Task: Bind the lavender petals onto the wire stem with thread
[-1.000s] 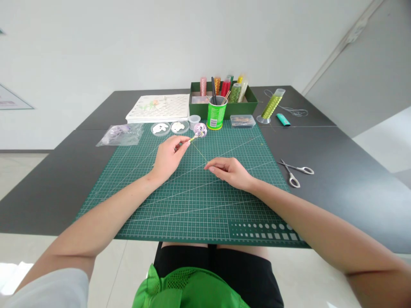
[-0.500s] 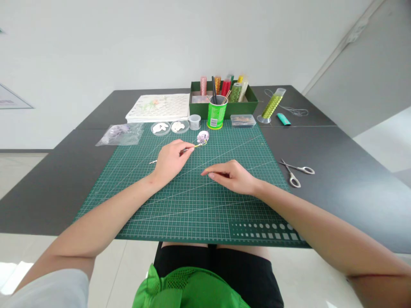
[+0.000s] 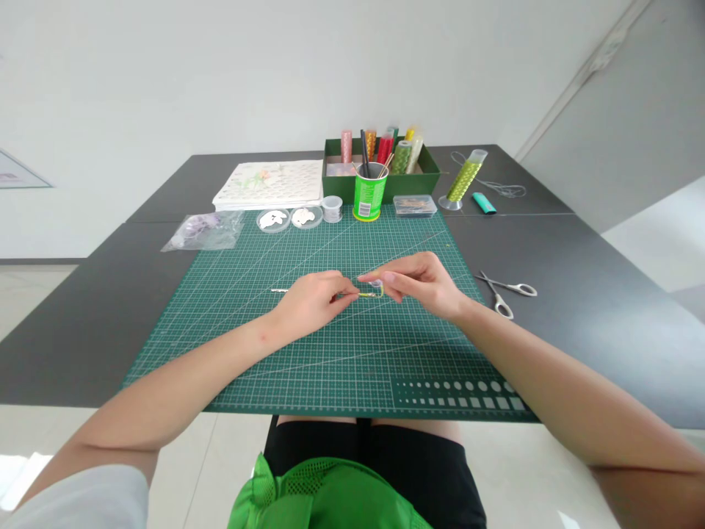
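A thin wire stem with a yellow-green end [image 3: 366, 294] is pinched between the thumb and fingertips of my left hand [image 3: 319, 295]. Its silvery twisted tail [image 3: 278, 290] sticks out to the left behind that hand. At the bent green end is a small pale purple flower [image 3: 376, 283], mostly covered by my right hand [image 3: 427, 283]. The right fingers are curled around the flower, with the index finger stretched across it and the thumb in front. Both hands are just above the green cutting mat [image 3: 308, 367].
Scissors [image 3: 504, 294] lie open at the right. Behind the mat stand a green can of sticks [image 3: 368, 197], a dark green box of ribbon rolls [image 3: 424, 184], a clear case [image 3: 415, 206], small white-filled dishes [image 3: 274, 220], a plastic bag [image 3: 203, 231] and a leaning green roll [image 3: 463, 180].
My left hand has brought the flower and stem nearer and to the right. My right hand has moved up and right to the flower, and its fingers now cover most of it.
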{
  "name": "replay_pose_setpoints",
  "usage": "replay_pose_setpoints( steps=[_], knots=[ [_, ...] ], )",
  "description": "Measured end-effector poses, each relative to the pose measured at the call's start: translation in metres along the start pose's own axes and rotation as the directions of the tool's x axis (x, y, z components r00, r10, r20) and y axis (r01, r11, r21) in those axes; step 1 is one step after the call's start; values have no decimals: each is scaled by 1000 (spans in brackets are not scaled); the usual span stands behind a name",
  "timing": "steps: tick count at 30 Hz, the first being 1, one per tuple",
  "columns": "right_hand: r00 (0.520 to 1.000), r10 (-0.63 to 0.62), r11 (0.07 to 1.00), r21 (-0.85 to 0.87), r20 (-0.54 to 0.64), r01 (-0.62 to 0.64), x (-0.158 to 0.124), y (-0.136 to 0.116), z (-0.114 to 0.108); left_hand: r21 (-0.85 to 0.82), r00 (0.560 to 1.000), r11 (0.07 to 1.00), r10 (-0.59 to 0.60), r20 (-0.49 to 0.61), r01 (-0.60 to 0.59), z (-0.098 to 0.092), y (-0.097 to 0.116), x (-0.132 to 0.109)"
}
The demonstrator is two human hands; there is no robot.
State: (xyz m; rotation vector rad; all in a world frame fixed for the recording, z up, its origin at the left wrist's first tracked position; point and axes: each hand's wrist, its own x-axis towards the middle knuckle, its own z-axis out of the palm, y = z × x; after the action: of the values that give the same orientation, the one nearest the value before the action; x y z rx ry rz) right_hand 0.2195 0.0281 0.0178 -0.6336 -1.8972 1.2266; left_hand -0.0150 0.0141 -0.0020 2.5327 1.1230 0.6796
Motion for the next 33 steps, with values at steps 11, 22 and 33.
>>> replay_pose_setpoints(
  steps=[11, 22, 33],
  knots=[
    [996, 65, 978, -203, 66, -50, 0, 2, -7, -208, 998, 978, 22, 58, -9, -1, 25, -5],
    [988, 93, 963, -265, 124, -57, 9, 17, -21, -288, 997, 957, 59, 58, -40, -3, 27, -7],
    [954, 251, 962, 71, 165, -265, 12, 33, -29, -475, 970, 880, -91, -225, -28, -5, 30, -7]
  ],
)
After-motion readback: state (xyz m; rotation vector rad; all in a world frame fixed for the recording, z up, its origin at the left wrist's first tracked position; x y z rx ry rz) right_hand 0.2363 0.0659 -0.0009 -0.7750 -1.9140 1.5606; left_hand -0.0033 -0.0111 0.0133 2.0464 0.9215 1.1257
